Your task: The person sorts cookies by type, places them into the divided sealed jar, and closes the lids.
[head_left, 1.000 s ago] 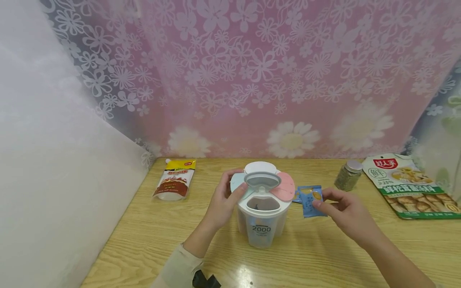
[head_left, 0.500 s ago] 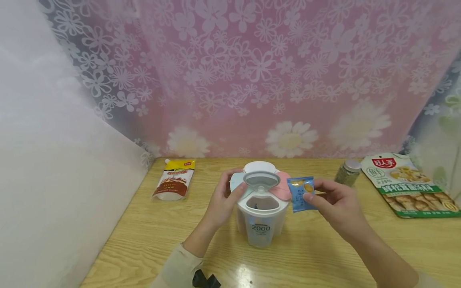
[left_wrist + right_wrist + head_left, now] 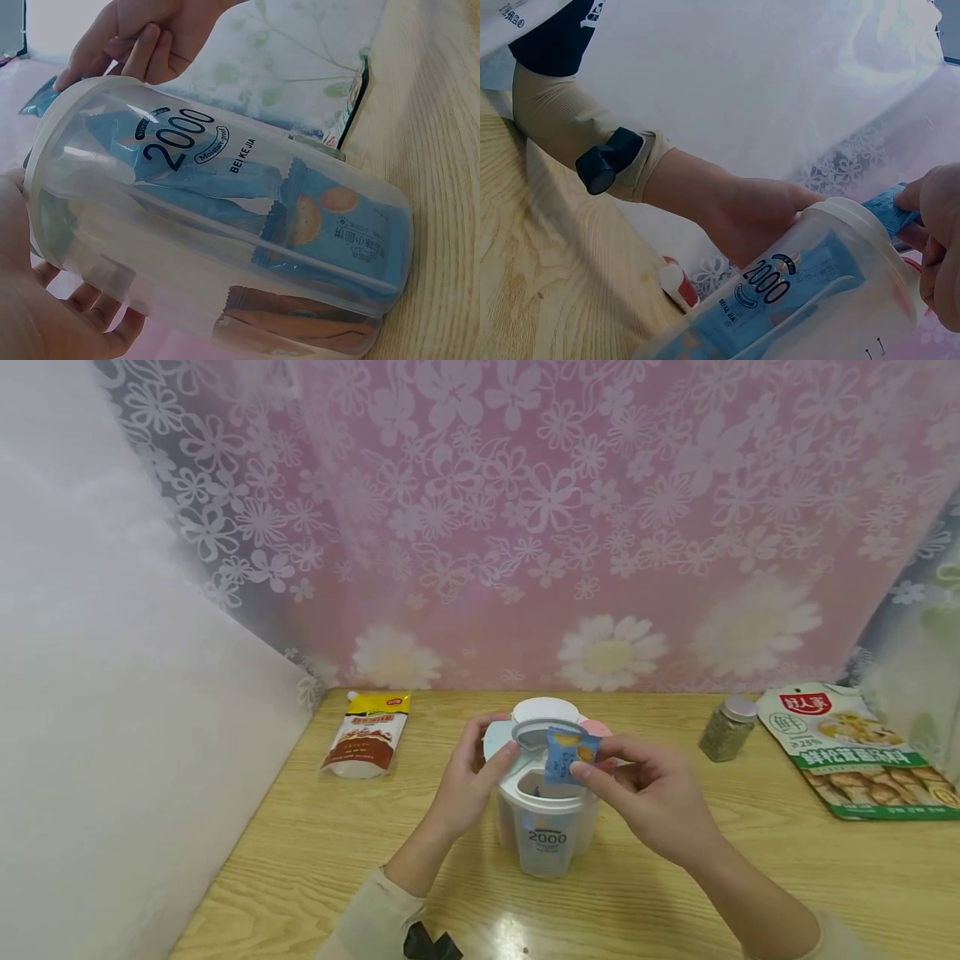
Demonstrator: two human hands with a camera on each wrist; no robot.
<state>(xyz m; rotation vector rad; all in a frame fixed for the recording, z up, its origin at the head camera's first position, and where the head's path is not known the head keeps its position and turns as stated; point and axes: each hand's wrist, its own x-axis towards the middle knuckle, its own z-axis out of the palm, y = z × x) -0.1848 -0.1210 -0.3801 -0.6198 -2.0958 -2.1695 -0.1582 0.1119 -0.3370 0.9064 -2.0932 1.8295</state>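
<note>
A clear plastic storage container [image 3: 545,852] with a white top and pastel flap lids stands upright on the table, its front flap [image 3: 534,732] raised. My left hand [image 3: 467,785] grips the container's left side near the top, thumb over the lid. Between thumb and fingers, my right hand [image 3: 660,797] pinches a small blue biscuit packet [image 3: 562,756] just above the front opening [image 3: 536,783]. Through the wall in the left wrist view, several blue packets [image 3: 337,232] and a brown packet [image 3: 300,319] lie inside. My right hand hides part of the pink flap.
At the left stands a yellow, white and brown spouted pouch [image 3: 366,735]. A glass jar of dried herbs [image 3: 727,729] is at the right, beside a large green and white mushroom seasoning bag [image 3: 855,752]. A floral curtain [image 3: 487,527] hangs behind the wooden table [image 3: 300,860].
My right hand has carried the blue biscuit packet leftward, from beside the container to above its front opening. My left hand keeps its grip on the container.
</note>
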